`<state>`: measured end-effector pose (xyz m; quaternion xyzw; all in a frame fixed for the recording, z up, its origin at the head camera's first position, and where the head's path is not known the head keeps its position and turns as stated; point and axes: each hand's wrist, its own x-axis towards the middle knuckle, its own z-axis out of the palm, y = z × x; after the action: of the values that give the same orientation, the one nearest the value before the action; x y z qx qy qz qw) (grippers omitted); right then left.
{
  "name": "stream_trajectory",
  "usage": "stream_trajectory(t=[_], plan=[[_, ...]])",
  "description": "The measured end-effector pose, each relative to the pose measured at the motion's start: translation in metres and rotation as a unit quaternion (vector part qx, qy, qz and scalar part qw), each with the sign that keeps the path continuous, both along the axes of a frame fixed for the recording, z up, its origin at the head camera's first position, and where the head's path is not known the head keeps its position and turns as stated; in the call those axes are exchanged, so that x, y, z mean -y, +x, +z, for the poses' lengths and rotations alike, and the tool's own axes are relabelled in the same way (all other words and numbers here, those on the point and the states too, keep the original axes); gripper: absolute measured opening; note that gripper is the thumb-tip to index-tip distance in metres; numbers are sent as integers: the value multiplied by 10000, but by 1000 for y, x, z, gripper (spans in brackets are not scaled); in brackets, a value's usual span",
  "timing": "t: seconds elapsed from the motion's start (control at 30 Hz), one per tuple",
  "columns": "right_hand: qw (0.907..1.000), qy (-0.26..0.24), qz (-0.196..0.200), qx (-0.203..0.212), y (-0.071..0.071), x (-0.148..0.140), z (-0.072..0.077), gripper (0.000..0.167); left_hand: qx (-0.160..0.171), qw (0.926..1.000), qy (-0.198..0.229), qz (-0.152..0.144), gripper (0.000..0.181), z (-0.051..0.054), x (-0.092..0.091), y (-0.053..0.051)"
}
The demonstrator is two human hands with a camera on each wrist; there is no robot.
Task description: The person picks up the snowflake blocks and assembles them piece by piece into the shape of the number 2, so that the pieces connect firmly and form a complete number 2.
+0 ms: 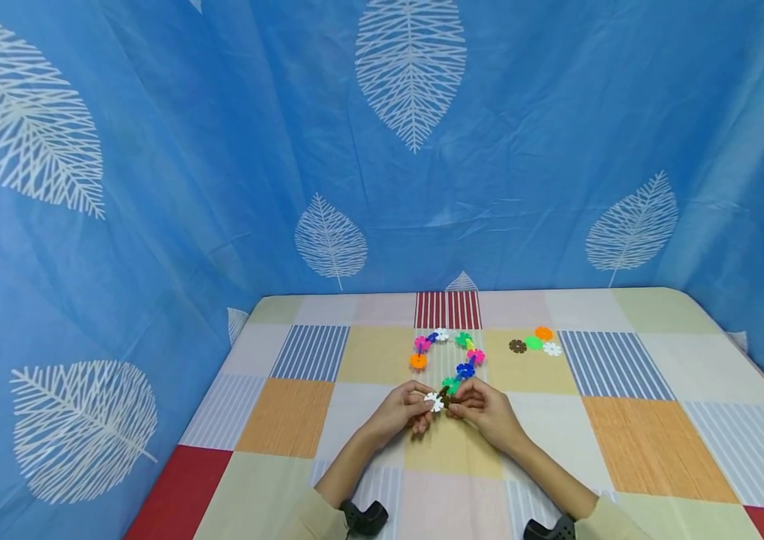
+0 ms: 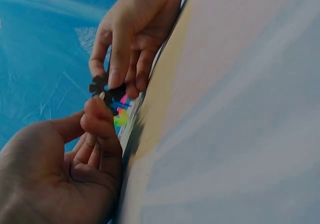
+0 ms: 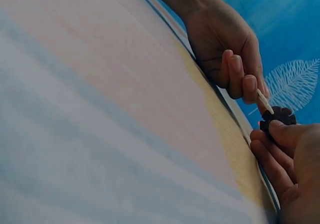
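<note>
In the head view, my left hand (image 1: 401,410) pinches a white flower-shaped disc (image 1: 434,403) between thumb and fingers. Opposite it, my right hand (image 1: 488,414) grips a brown flower disc (image 3: 278,120) by its edge. The white disc's edge meets the brown one in the right wrist view, at an angle to it; how deep they interlock is hidden. A curved chain of joined flower discs lies beyond the hands, running from an orange disc (image 1: 418,362) through pink, blue, white and yellow to a green disc (image 1: 451,385) beside the brown one.
Loose discs lie to the right of the chain: a brown one (image 1: 518,346), a light green one (image 1: 533,343), an orange one (image 1: 543,332) and a white one (image 1: 552,349). A patchwork cloth (image 1: 355,480) covers the table. Blue leaf-patterned curtains (image 1: 517,150) hang behind and around it.
</note>
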<state>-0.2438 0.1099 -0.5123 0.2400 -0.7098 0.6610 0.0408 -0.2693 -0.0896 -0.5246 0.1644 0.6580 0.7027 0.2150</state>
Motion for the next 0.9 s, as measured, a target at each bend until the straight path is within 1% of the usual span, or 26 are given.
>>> stream_trajectory(t=[0.17, 0.33, 0.43, 0.57, 0.77, 0.9], plan=[[9997, 134, -157, -132, -1, 1, -1, 13, -27, 9999, -24, 153, 21, -1, -2, 2], [9995, 129, -78, -279, -1, 1, -3, 13, -65, 9997, -94, 224, 16, -1, -3, 3], [9991, 154, -32, -393, -1, 2, -4, 13, -144, 9996, -155, 169, 14, -3, -3, 4], [9981, 298, -57, -539, -1, 3, -5, 13, -260, 9995, -164, 117, 16, -3, -3, 5], [9967, 484, -221, -606, -1, 4, -3, 12, -325, 9990, -160, 266, 19, -2, -4, 5], [9950, 742, -382, -554, -2, 1, -2, 13, -269, 9990, -119, 336, 21, -4, -5, 3]])
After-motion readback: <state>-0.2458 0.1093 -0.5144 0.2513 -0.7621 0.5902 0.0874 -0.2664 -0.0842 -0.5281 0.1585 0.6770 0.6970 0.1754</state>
